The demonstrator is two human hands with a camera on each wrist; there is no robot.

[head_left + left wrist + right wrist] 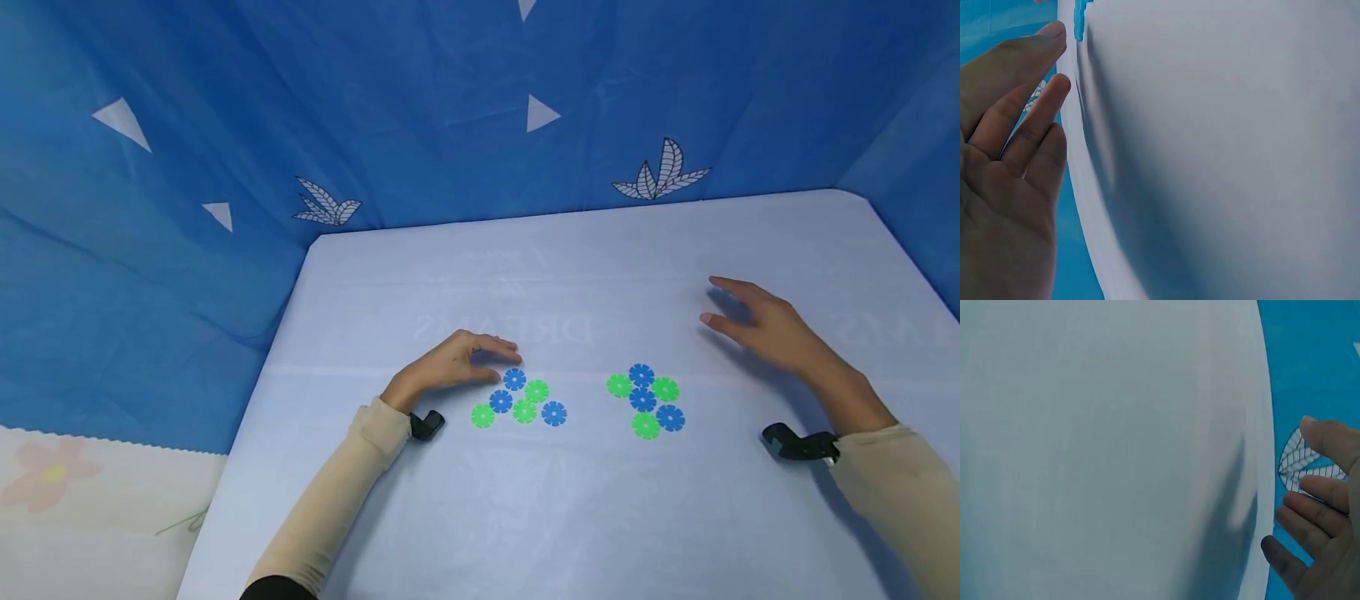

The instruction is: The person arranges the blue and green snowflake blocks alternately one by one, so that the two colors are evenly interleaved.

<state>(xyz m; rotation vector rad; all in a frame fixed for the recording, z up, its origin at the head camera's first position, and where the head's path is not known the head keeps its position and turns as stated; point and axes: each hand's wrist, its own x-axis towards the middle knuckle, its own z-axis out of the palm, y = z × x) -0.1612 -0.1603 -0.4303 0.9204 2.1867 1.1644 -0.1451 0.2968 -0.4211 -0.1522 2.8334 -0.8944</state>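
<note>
Two groups of flat notched plastic discs lie on the white-covered table. In the left group are three blue discs [554,413] and three green discs [524,411]; the right group also mixes blue discs [671,417] and green discs [646,426]. My left hand [453,363] hovers at the left group, thumb and fingers apart, its fingertips close to the uppermost blue disc [514,379]. The left wrist view shows nothing in its grasp, with a bit of a blue disc [1079,20] past the fingertips. Off to the right of both groups, my right hand [772,329] is raised with spread fingers and holds nothing.
The white tablecloth [570,517] carries faint lettering. A blue curtain [450,108] with white triangles and leaf prints hangs behind the table's far edge and along its sides. Each wrist wears a small black camera [798,442]. A floral cloth [97,517] shows at lower left.
</note>
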